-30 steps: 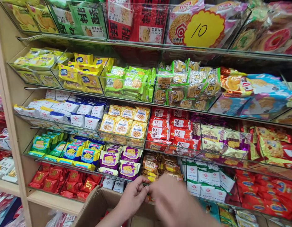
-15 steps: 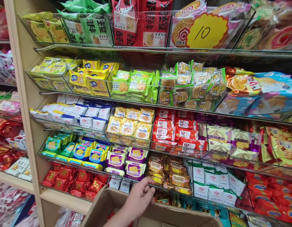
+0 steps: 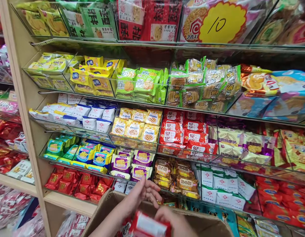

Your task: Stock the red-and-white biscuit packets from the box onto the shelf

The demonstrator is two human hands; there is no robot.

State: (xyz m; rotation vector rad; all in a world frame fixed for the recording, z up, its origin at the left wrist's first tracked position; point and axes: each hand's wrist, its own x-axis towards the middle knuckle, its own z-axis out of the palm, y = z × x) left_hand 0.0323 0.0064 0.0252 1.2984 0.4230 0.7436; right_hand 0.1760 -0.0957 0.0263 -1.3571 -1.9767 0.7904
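Observation:
My left hand (image 3: 145, 194) hovers over the front of an open cardboard box (image 3: 206, 221), just below the lowest shelf trays. Its fingers are spread and hold nothing. Beside it, at the bottom of the view, my right hand (image 3: 175, 221) is blurred by motion. Its fingers are closed on a red snack packet (image 3: 149, 226) with a pale label, which is raised in the box's opening. More red packaging (image 3: 125, 227) shows to the left of that packet, partly behind my left forearm. Most of the box's inside is hidden by my arms and the frame edge.
Tiered clear trays hold wrapped snacks: brown packets (image 3: 187, 179) and purple biscuit packets (image 3: 120, 166) near my hands, red pouches (image 3: 85, 187) at lower left, red packets (image 3: 172, 131) above. A wooden upright (image 3: 21, 98) stands left. A yellow price tag (image 3: 222, 22) hangs at the top.
My right hand has come into view from below with the red packet. My left hand has drawn back slightly from the shelf edge and its fingers have opened.

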